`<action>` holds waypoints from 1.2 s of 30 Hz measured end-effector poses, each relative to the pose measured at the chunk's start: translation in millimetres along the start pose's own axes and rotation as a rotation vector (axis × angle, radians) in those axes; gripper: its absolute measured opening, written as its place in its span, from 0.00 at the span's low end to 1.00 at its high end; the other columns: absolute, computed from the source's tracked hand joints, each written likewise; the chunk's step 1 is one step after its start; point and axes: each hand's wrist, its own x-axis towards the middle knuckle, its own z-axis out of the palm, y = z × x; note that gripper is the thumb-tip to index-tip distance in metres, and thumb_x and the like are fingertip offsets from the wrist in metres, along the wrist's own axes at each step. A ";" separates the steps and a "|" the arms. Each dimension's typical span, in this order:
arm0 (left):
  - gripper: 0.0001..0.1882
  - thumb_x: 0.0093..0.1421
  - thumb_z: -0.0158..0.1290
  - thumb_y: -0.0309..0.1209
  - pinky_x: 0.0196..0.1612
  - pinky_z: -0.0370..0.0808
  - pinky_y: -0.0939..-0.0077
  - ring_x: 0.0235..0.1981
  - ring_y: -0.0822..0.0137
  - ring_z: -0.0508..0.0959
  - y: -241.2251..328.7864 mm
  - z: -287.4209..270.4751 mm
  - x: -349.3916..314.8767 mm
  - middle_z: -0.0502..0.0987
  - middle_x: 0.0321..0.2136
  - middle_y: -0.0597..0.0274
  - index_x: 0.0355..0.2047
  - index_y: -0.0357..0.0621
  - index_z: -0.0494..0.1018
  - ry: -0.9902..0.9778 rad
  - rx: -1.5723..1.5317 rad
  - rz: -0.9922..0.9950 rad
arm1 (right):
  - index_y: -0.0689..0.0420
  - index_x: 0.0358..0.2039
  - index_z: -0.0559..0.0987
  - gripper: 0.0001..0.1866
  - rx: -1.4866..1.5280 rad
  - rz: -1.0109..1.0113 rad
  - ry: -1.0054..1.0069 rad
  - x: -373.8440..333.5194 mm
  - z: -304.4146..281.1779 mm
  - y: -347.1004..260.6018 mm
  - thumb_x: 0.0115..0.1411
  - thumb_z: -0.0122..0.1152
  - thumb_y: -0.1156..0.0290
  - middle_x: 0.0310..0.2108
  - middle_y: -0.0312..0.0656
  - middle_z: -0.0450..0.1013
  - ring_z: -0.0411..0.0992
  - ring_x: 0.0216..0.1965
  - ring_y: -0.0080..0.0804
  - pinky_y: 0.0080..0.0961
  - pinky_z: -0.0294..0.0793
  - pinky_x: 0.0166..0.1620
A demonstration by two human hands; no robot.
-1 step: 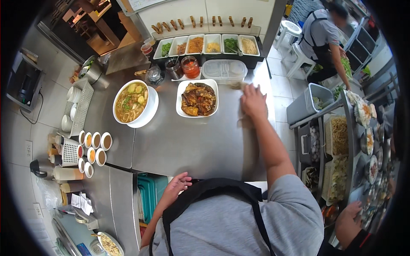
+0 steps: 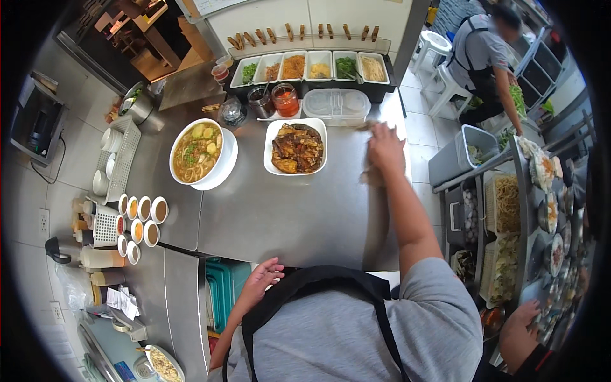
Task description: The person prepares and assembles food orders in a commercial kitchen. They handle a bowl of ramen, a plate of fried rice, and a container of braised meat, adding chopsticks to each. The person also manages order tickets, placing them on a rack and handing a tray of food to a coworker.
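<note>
My right hand [image 2: 386,151] lies palm down on the steel counter [image 2: 286,216] near its right edge, fingers stretched out and slightly apart. Blurred brownish patches show beside it; whether they are a cloth or a reflection, I cannot tell. Left of that hand stands a square white bowl [image 2: 270,164] of dark braised food. Farther left, a round white bowl [image 2: 175,167] of noodle soup rests on a white plate [image 2: 230,159]. My left hand [image 2: 266,277] hovers by the counter's front edge, fingers loosely bent and apart, holding nothing.
A lidded clear container [image 2: 336,104], a red jar [image 2: 286,102] and a dark jar [image 2: 259,103] stand behind the bowls, before a topping rack [image 2: 312,86]. Several sauce cups [image 2: 145,209] are at left. A co-worker [image 2: 480,57] bends at far right; another person's hand [image 2: 519,331] shows lower right.
My right hand has slid slightly to the right along the counter. My left hand and the bowls stay where they were.
</note>
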 end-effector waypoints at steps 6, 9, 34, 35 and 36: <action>0.21 0.58 0.39 0.34 0.40 0.66 0.79 0.40 0.69 0.69 -51.6 -36.8 -40.8 0.66 0.42 0.56 0.51 0.40 0.54 0.250 -0.070 -0.039 | 0.59 0.31 0.72 0.12 0.284 0.561 0.083 51.3 6.9 147.0 0.50 0.39 0.70 0.31 0.52 0.70 0.68 0.36 0.48 0.41 0.66 0.37; 0.21 0.57 0.40 0.35 0.41 0.66 0.80 0.37 0.71 0.70 -178.9 -107.3 -42.3 0.70 0.37 0.57 0.49 0.40 0.57 0.215 -0.026 -0.270 | 0.61 0.30 0.72 0.13 0.526 0.360 0.573 81.8 -25.0 187.3 0.54 0.40 0.66 0.31 0.53 0.70 0.67 0.35 0.47 0.35 0.65 0.38; 0.33 0.51 0.45 0.52 0.46 0.61 0.65 0.45 0.60 0.63 94.5 -119.9 164.8 0.61 0.43 0.53 0.49 0.43 0.51 0.402 -0.936 0.225 | 0.53 0.37 0.73 0.15 0.241 -0.005 0.156 46.4 -61.4 -24.0 0.46 0.53 0.67 0.43 0.47 0.64 0.64 0.42 0.45 0.38 0.63 0.44; 0.31 0.51 0.46 0.51 0.45 0.61 0.64 0.44 0.60 0.64 92.0 -114.8 173.5 0.61 0.42 0.54 0.49 0.45 0.52 0.436 -0.912 0.280 | 0.57 0.37 0.72 0.16 0.340 -0.094 0.237 54.6 -73.3 -32.7 0.46 0.54 0.69 0.41 0.50 0.65 0.65 0.40 0.43 0.34 0.64 0.43; 0.30 0.51 0.47 0.49 0.45 0.61 0.64 0.43 0.60 0.64 89.8 -110.0 179.1 0.61 0.41 0.55 0.48 0.47 0.53 0.476 -0.893 0.340 | 0.57 0.37 0.72 0.16 0.495 -0.132 0.193 64.3 -90.3 -48.0 0.46 0.54 0.70 0.38 0.50 0.67 0.67 0.38 0.42 0.32 0.65 0.41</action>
